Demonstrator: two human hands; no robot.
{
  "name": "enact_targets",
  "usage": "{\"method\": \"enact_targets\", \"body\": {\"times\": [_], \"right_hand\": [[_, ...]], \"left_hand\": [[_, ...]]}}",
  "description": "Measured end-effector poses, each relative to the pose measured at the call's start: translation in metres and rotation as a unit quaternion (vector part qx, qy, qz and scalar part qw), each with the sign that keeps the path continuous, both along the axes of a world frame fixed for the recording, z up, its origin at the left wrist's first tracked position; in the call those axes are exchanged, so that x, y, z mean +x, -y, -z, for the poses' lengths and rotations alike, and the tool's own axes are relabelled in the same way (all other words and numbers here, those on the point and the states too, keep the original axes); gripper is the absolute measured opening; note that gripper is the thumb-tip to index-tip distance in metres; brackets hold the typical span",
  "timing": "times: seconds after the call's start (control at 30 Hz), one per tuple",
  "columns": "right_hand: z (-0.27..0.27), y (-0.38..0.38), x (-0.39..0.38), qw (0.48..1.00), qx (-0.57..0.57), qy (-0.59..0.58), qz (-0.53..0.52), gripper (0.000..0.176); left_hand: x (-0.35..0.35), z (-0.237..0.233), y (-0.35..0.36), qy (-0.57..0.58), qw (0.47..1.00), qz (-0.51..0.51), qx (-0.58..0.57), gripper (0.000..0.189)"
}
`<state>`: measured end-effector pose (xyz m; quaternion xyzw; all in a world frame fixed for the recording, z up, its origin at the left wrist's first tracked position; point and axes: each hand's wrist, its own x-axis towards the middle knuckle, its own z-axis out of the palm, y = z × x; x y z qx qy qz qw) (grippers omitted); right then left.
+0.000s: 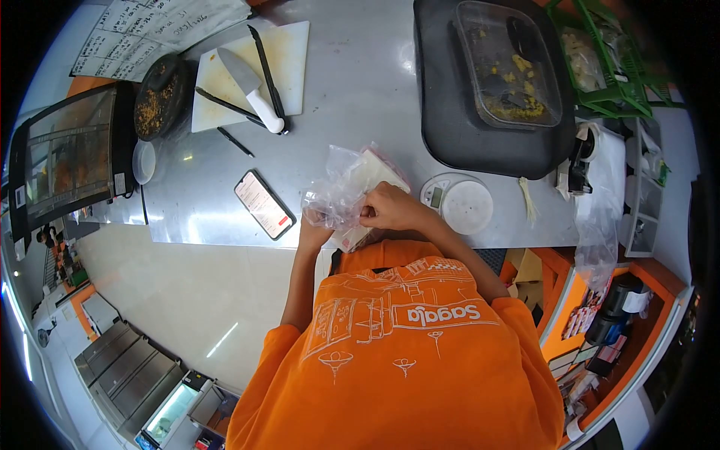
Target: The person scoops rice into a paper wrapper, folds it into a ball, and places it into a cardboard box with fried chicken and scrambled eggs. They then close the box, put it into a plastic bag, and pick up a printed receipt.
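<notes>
Your left hand point(312, 229) and right hand point(391, 208) hold a clear bag point(337, 196) over the worktop point(360, 90), each grip closed on it (probably limp, light, slippery; pinch its rim).

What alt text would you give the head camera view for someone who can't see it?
A person in an orange shirt grips a crumpled clear plastic bag with the left hand and right hand at a steel counter. A phone lies left of it, a small scale right, a cutting board with a knife beyond.
</notes>
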<state>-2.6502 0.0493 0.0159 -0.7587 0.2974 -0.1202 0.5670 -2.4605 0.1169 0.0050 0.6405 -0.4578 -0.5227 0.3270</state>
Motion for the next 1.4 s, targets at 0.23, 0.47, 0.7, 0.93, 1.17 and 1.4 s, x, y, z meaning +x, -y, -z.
{"method": "enact_targets", "body": {"times": [0.23,0.47,0.7,0.93,1.17,1.4], "right_hand": [[0.001,-0.006,0.005,0.999,-0.033,-0.024,-0.017,0.02],[-0.001,-0.037,0.01,0.98,-0.194,-0.034,0.034,0.017],[0.044,-0.055,0.013,0.925,-0.342,0.042,0.16,0.014],[0.019,-0.08,0.003,0.91,-0.34,-0.166,0.17,0.028],[0.044,-0.101,0.032,0.867,-0.304,-0.184,0.35,0.018],[0.037,-0.095,0.023,0.9,-0.243,-0.208,0.296,0.02]], "left_hand": [[0.004,0.005,0.001,0.073,0.996,0.042,-0.023,0.028],[0.017,0.036,-0.012,0.275,0.926,0.132,-0.223,0.029],[0.062,0.114,-0.022,0.208,0.946,0.065,-0.241,0.023],[0.015,0.055,-0.008,0.462,0.78,0.311,-0.285,0.035],[-0.011,0.064,0.018,0.428,0.79,0.291,-0.328,0.036],[-0.059,0.06,0.048,0.396,0.783,0.252,-0.408,0.038]]}}
